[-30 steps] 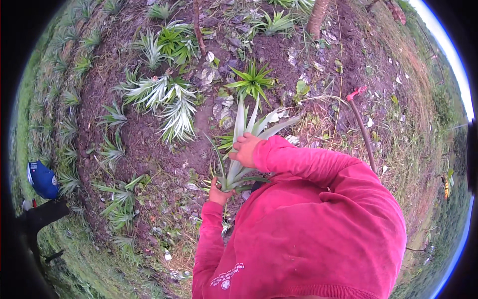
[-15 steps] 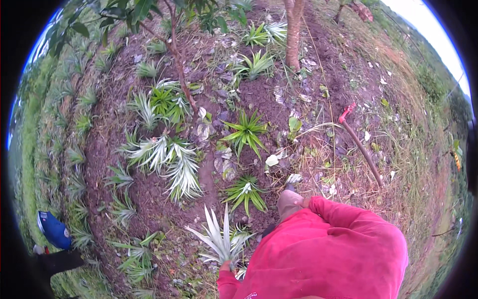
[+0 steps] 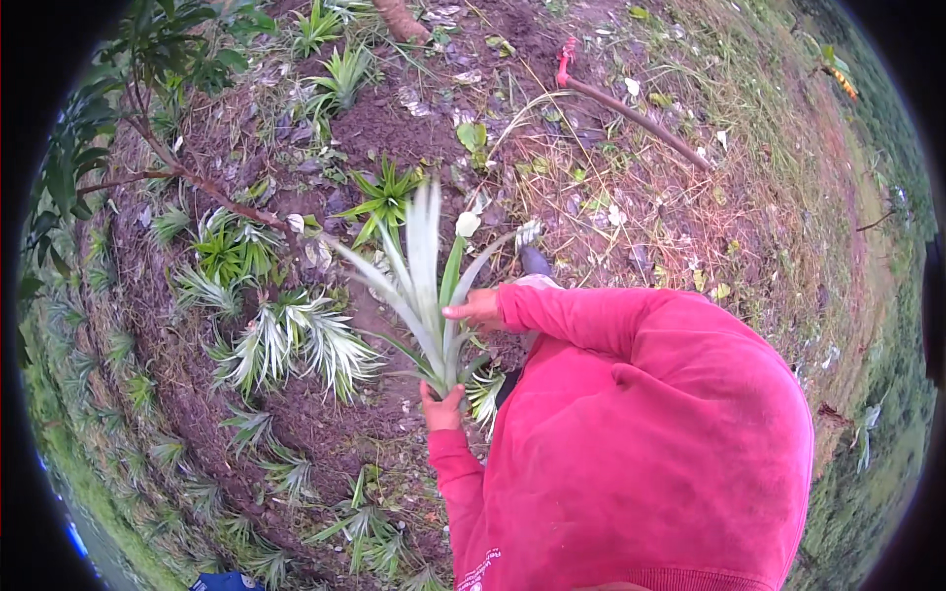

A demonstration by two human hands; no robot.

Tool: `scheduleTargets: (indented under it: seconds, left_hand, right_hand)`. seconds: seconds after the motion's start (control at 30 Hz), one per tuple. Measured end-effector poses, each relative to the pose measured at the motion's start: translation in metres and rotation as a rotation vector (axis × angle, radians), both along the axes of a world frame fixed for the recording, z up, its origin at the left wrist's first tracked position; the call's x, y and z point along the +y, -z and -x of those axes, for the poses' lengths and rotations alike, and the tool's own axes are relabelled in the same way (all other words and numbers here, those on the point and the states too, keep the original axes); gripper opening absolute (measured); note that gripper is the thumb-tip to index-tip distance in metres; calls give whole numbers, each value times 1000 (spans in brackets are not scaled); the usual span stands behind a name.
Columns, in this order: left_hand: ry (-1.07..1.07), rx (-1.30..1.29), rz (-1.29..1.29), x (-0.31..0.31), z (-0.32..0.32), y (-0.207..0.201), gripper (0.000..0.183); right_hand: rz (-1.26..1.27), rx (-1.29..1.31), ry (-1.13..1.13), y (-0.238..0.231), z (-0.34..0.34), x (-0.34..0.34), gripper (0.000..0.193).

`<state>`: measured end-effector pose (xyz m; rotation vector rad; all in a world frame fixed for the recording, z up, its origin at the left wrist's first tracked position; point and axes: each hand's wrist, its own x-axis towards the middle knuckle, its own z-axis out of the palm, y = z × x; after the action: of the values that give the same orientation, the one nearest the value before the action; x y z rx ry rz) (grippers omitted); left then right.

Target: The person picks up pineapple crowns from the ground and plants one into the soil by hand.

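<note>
A pineapple plant (image 3: pixel 426 295) with long pale leaves is held upright in front of me, its leaves fanned out and partly blurred. My left hand (image 3: pixel 442 406) grips it low, at the base of the leaves. Higher up, my right hand (image 3: pixel 477 309) reaches against the leaves from the right with its fingers stretched out; some of the fingers are hard to make out. Beneath them, close to my leg, is another leafy plant (image 3: pixel 484 398), partly hidden. A rooted pineapple plant (image 3: pixel 384 200) with bright green leaves grows just beyond the held one.
A long-handled tool (image 3: pixel 636 118) with a pink-red head lies on dry grass at the right. Pale pineapple plants (image 3: pixel 296 345) are heaped on the soil to the left. A thin branch (image 3: pixel 212 189) slants in at the left, and a tree trunk (image 3: pixel 401 20) stands at the far edge.
My right hand has left my leg and come over to the leaves. The left hand has lifted the pineapple plant upward and away from me. The view has tilted and turned.
</note>
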<state>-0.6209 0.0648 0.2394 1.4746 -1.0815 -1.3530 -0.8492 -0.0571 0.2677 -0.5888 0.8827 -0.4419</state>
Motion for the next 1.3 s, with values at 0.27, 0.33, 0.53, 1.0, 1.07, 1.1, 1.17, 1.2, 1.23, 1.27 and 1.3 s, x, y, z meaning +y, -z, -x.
scheduleTargets:
  seconds: [0.27, 0.33, 0.53, 1.0, 1.07, 1.1, 1.17, 1.2, 1.23, 1.27, 1.3]
  left_hand:
    - [448, -404, 187, -72, 64, -45, 66]
    - [484, -324, 203, -87, 84, -44, 66]
    - [614, -119, 146, -100, 132, -17, 85]
    - [-32, -607, -486, 26, 3, 178, 42]
    - [175, -883, -715, 14, 59, 122, 43]
    - [195, -900, -786, 41, 58, 119, 42]
    - [235, -904, -919, 76, 81, 105, 41]
    - [250, -894, -969, 81, 100, 96, 41]
    - [235, -873, -1042, 89, 125, 75, 40]
    - [211, -849, -1100, 91, 151, 64, 40]
    - [241, -829, -1138, 81, 177, 56, 39]
  right_hand:
    - [31, -279, 547, -18, 77, 6, 48]
    - [52, -164, 542, -27, 110, 11, 40]
    - [53, 58, 482, -86, 173, 25, 44]
    - [246, 275, 1205, -66, 397, -206, 40]
    - [239, 358, 1282, -53, 476, -228, 41]
    - [282, 402, 1303, -48, 498, -255, 41]
    - [360, 449, 1302, -36, 550, -310, 42]
    - [351, 442, 1295, -35, 572, -339, 42]
    - [386, 409, 1296, -30, 573, -380, 42]
    - [422, 373, 1297, -27, 572, -424, 43]
    - [457, 381, 1313, -31, 594, -448, 43]
